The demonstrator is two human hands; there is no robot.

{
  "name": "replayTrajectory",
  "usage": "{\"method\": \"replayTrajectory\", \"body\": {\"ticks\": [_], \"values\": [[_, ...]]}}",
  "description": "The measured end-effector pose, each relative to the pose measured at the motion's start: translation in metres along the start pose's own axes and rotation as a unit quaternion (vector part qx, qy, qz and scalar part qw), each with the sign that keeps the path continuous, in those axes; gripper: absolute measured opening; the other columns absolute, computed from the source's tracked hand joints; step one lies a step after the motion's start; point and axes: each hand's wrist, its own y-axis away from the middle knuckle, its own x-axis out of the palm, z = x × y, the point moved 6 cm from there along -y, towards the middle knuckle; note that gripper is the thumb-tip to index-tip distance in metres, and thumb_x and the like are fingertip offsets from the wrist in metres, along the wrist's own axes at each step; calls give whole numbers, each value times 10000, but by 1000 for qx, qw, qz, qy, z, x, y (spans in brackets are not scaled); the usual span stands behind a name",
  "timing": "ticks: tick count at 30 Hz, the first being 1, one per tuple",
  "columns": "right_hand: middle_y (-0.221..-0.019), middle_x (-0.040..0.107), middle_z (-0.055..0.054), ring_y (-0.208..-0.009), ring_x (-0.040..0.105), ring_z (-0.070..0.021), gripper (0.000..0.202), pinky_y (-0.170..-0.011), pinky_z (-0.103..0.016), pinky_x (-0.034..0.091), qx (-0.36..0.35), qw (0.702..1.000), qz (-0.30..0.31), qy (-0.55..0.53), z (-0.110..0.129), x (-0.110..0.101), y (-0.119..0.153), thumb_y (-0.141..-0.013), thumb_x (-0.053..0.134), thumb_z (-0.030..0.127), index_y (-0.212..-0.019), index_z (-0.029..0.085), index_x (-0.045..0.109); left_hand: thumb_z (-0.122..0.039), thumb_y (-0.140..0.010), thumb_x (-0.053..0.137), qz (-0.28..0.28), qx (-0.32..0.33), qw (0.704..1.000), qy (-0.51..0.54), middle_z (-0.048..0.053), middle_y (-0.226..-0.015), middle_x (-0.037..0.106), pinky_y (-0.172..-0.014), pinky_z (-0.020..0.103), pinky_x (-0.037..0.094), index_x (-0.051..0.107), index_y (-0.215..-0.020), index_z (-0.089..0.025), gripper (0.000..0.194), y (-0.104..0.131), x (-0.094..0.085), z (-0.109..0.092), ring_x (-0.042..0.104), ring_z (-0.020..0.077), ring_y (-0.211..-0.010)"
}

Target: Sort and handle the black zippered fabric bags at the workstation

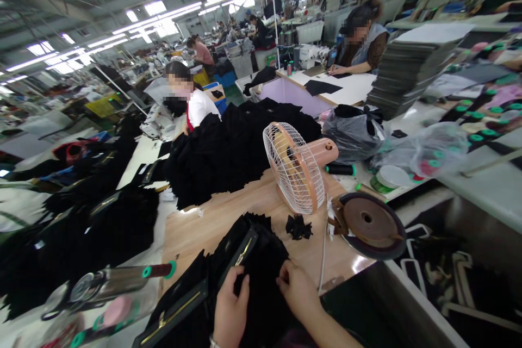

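Observation:
My left hand (231, 304) is closed at the lower end of a gold zipper (243, 250) on a black fabric piece (263, 261), thumb and fingers near the zipper pull. To its right, my right hand (297, 287) has its fingers pinched together at the right edge of the same black fabric; what lies between the fingertips is too small to make out. Another black piece with a gold zipper (175, 315) lies at the lower left, beside my left hand. Small black scraps (299, 227) rest on the wooden table above my right hand.
A pink fan (297, 168) stands on the wooden table (183, 234), before a large black fabric pile (232, 147). Right of it is a round brown disc (369, 220). Bottles and thread spools (159, 270) sit at left. Two people work at sewing machines beyond.

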Motion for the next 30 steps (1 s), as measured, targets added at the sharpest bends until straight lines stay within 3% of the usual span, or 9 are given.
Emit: {"method": "replayTrajectory", "body": {"ticks": [4, 7, 10, 13, 16, 19, 21, 24, 30], "values": [[-945, 596, -61, -867, 593, -234, 263, -759, -316, 419, 4, 1000, -2, -11, -2, 1, -5, -713, 590, 140, -966, 201, 555, -517, -836, 539, -3, -11, 1000, 4, 94, -969, 678, -926, 457, 522, 639, -963, -186, 368, 1, -1, 5, 657, 294, -937], [-844, 575, -32, -800, 574, -217, 165, -756, -320, 409, -7, 999, 13, -32, 1, 0, -7, -714, 553, 120, -851, 211, 551, -525, -841, 527, -4, -15, 1000, 7, 107, -1009, 678, -966, 482, 504, 635, -980, -180, 387, 1, -5, 5, 647, 304, -998], [-829, 567, -31, -843, 587, -217, 28, -766, -314, 430, -7, 997, 18, -79, 9, 0, -5, -781, 514, 187, -789, 211, 501, -503, -860, 521, -10, -33, 998, 47, 122, -1236, 614, -1046, 486, 460, 538, -1244, -184, 500, 4, -6, 3, 580, 292, -1177], [-724, 558, 2, -564, 569, -162, 128, -505, -259, 412, 27, 984, 62, -163, 23, 11, 2, -868, 433, 329, -830, 215, 476, -468, -852, 566, 3, -70, 988, 134, 137, -1354, 541, -1085, 452, 437, 253, -1481, -196, 754, 13, -1, 6, 515, 269, -1276], [-608, 528, 45, -414, 498, -115, 219, -382, -210, 324, 38, 962, 97, -251, 45, 21, 10, -842, 510, 420, -787, 209, 492, -463, -786, 648, 15, -90, 980, 176, 161, -1374, 525, -1091, 404, 435, 305, -1462, -145, 822, 21, 4, 12, 503, 287, -1288], [-589, 546, 36, -481, 563, -125, 284, -459, -213, 426, 33, 934, 111, -338, 63, 23, 13, -778, 611, 461, -761, 186, 543, -525, -769, 658, 27, -133, 976, 170, 159, -1222, 630, -1049, 412, 463, 555, -1257, -104, 652, 22, 4, 21, 583, 321, -1177], [-712, 630, -8, -598, 640, -161, 388, -584, -265, 527, 39, 906, 130, -400, 67, 25, 13, -742, 645, 521, -888, 164, 612, -573, -776, 643, 23, -159, 969, 185, 149, -1106, 678, -1011, 432, 476, 623, -1143, -102, 598, 18, -1, 23, 619, 334, -1097], [-859, 673, -61, -756, 685, -209, 586, -743, -344, 571, 57, 866, 153, -473, 67, 29, 13, -659, 736, 585, -1030, 141, 639, -604, -781, 648, 6, -167, 960, 224, 130, -1090, 680, -968, 408, 486, 628, -1119, -117, 593, 12, -10, 19, 621, 323, -1068], [-792, 625, -35, -805, 636, -171, 484, -817, -320, 545, 95, 803, 171, -563, 66, 38, 14, -604, 848, 540, -822, 144, 673, -569, -846, 655, 31, -142, 952, 271, 115, -1106, 666, -899, 340, 490, 581, -1153, -136, 536, 13, -9, 9, 621, 285, -1039]]}}
